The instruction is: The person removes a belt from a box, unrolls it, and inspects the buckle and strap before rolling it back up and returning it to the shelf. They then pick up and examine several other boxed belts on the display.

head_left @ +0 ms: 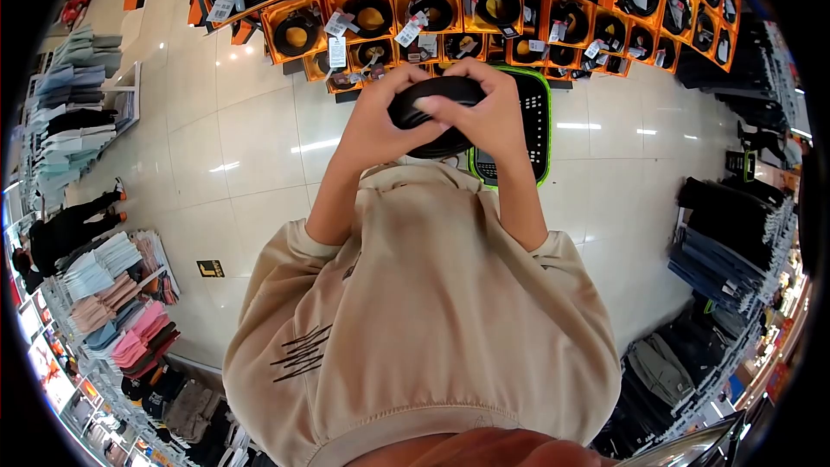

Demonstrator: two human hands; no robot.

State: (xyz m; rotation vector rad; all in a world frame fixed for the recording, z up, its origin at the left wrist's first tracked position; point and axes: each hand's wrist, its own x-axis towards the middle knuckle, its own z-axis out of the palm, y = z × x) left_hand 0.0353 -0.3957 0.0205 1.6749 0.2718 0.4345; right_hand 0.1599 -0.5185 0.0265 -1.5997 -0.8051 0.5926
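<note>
A person in a beige sweatshirt (432, 311) stands on a glossy tiled floor (233, 147), orange display boxes (450, 0) of coiled belts at twelve o'clock. A green-edged basket (538, 121) sits at one o'clock. Left hand (380, 117) and right hand (488, 112) both grip a rolled black belt (432, 99) between them, above center.

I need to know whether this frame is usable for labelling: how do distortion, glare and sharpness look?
Head view: strong fisheye, black corners, shelves bending round the edge. Ceiling lights streak glare across the glossy floor. The left hand and right hand, gripping the coiled black belt, are fairly sharp; the folded clothes at the rim are smeared and small.
</note>
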